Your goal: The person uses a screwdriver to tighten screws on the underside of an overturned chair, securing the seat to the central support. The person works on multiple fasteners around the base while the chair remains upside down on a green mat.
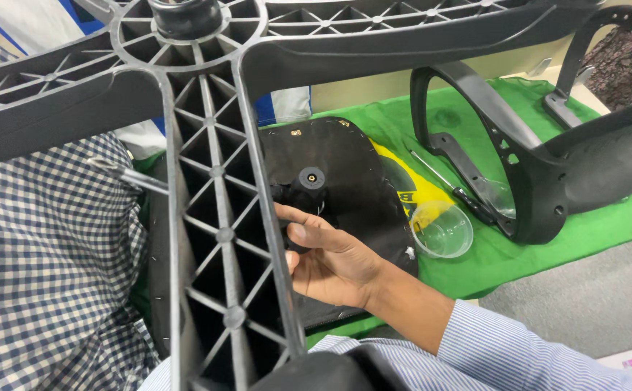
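Note:
A black plastic chair base with ribbed spokes fills the near view, its hub at the top. My right hand comes in from the lower right in a blue striped sleeve. It grips the edge of the spoke that runs toward me, fingers curled behind the rib and thumb on the near side. Behind the hand a black seat pan with a round knob lies on a green cloth. My left hand is out of sight.
Checked cloth fills the left side, with a thin metal rod sticking out beside the spoke. On the green cloth lie a clear plastic cup, a screwdriver and black looped armrests. Grey floor is at right.

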